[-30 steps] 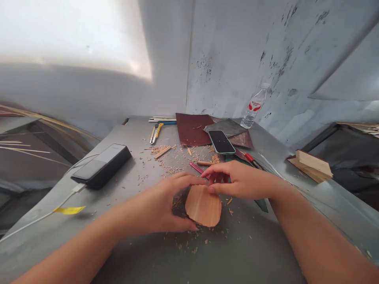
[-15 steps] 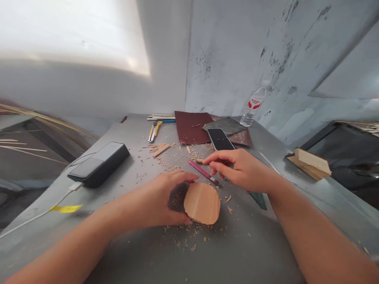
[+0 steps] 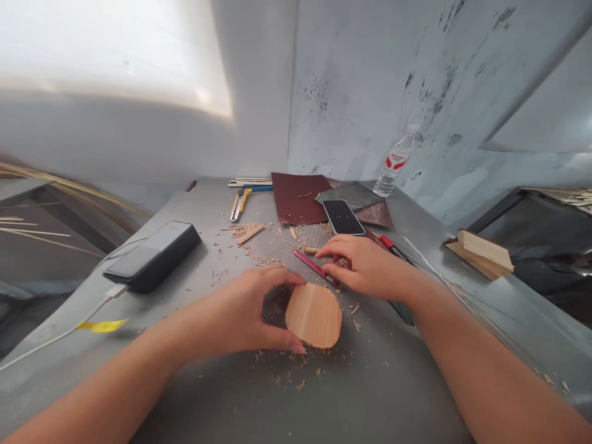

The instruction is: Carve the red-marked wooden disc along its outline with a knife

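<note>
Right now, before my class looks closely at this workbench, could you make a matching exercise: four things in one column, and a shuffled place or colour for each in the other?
Things:
1. water bottle
2. wooden piece
3. cutter
4. marker

Places and colours:
A. partly yellow, lying at the back left of the table
B. red and black, lying beyond the right hand
C. at the back right, near the wall
D. close by the thumb and fingers of the left hand

Right pairs: 1-C, 2-D, 3-A, 4-B
</note>
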`<state>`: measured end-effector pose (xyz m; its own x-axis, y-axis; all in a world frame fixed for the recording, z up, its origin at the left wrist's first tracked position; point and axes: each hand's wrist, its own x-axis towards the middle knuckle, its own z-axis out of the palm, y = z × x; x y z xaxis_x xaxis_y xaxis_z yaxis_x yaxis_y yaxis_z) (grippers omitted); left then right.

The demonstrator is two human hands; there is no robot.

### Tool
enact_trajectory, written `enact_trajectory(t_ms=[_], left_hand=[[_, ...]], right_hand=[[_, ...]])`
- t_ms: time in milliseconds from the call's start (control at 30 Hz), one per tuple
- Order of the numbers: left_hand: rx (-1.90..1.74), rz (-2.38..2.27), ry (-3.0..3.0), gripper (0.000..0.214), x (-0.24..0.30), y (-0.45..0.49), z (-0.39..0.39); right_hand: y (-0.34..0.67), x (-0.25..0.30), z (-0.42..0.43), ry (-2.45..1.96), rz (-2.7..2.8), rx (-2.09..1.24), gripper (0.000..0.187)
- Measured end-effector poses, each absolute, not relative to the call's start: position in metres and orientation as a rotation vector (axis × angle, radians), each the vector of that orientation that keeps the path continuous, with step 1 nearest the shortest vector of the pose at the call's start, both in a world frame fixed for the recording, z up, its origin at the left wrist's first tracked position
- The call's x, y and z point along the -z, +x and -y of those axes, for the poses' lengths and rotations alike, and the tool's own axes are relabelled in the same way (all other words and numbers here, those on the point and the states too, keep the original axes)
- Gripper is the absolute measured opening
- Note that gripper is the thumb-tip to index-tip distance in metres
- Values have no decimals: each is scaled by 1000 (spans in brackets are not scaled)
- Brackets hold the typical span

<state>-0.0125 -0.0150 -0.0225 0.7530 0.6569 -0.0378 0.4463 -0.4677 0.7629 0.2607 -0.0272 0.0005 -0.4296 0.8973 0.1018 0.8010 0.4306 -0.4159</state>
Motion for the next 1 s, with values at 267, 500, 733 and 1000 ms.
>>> enact_trajectory(t_ms=[267,500,733,1000], left_hand=[[-356,-844,2177,76,25,-11,18],[-270,-929,2144,73,22,-6,22],[-401,-823,2177,87,32,-11,20],[-418,-718,2214,79,36,-9,22]], right_hand=[[263,7,25,-1558,2343,-418,37],[261,8,25,-1653,2329,-395,33],[261,9,23,-1699,2356,-379,35],[260,10,18,-1765,2338,-308,30]])
